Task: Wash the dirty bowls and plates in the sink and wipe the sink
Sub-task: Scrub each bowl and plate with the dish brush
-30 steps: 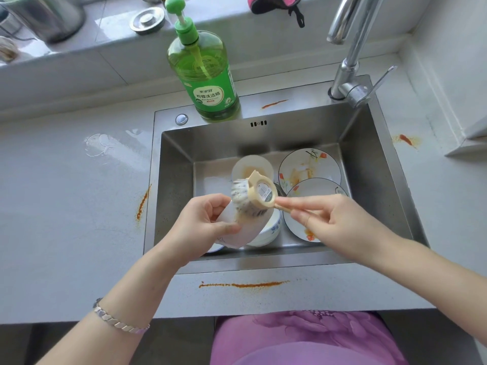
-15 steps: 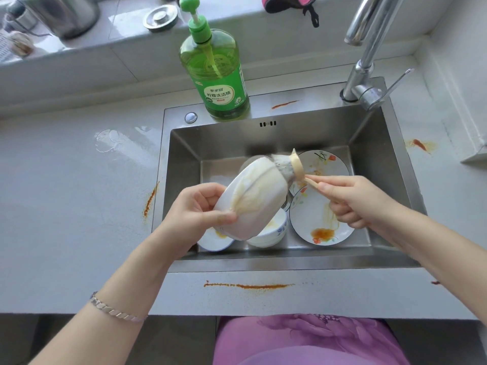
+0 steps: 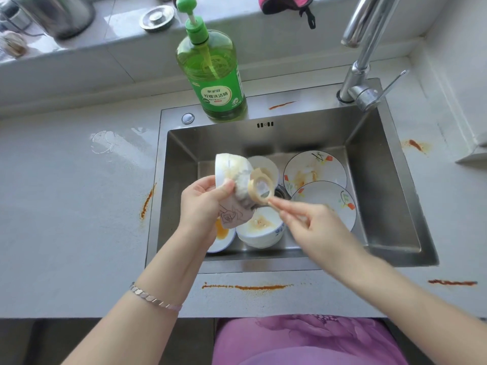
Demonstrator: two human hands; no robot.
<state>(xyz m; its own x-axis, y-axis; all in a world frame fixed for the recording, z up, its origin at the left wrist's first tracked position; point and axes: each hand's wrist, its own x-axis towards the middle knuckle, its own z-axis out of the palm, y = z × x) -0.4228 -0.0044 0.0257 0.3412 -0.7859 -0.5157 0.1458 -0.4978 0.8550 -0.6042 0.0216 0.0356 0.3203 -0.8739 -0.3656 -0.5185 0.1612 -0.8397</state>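
Head view: the only view; it looks down on the sink (image 3: 382, 206) and on both hands.
Bowl place: the white bowl (image 3: 229, 169) is in the air over the sink, tilted, with the drawn rose on its outer wall turned to the camera.
Left grip: the left hand (image 3: 203, 204) holds the bowl, thumb and fingers curled on its wall.
Right grip: the right hand (image 3: 313, 227) pinches the thin handle of the brush (image 3: 259, 189) between thumb and fingertips, a narrow hold.
Key relation: the brush head touches the right side of the bowl, between the two hands. The handle, its long axis, runs from the head down and to the right into the right hand. I judge the next stroke goes leftward across the wall while the left hand turns the bowl.
Materials: the bowl is glazed and smooth, with yellow smears; the brush has a pale wooden ring and grey bristles; the sink is brushed steel.
Waiting dishes: two flowered plates (image 3: 315, 169) lie overlapped at the right of the basin, and a dirty bowl in the sink (image 3: 259, 227) is under the hands.
Worktop: the grey worktop (image 3: 66, 206) carries orange streaks (image 3: 247, 287); the green soap bottle (image 3: 213, 75) stands on the back rim.
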